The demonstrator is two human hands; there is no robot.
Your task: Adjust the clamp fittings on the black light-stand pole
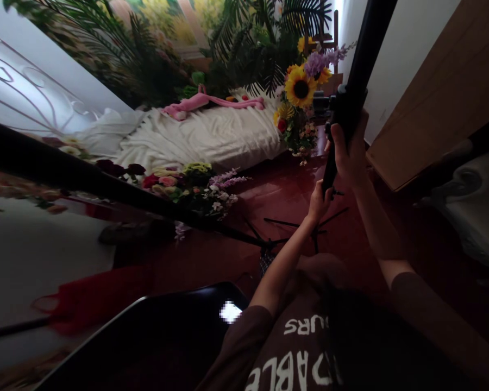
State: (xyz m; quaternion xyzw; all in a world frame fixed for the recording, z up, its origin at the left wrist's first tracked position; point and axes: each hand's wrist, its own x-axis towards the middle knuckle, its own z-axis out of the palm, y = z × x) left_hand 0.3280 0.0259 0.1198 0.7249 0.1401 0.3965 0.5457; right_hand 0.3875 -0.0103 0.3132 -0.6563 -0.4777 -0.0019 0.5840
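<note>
A black light stand [367, 49] rises through the right half of the view, its thin legs [295, 224] spread on the floor. My right hand [350, 146] is wrapped round the pole just below a black collar with a knob [323, 103]. Lower down, my left hand [320, 202] grips the same pole, close to a smaller knob [337, 193]. Some of the fingers on both hands are hidden behind the pole. Sunflowers [300, 86] and purple blossoms show just left of the collar.
A second black pole [118, 187] slants across the left. Behind it lies a white draped bench [228, 133] with a pink plush toy [199, 102]. Flowers [191, 184] edge the dark red floor [264, 184]. A wooden panel [424, 98] and pale armchair [481, 201] stand right; a dark screen-like surface [167, 336] is lower left.
</note>
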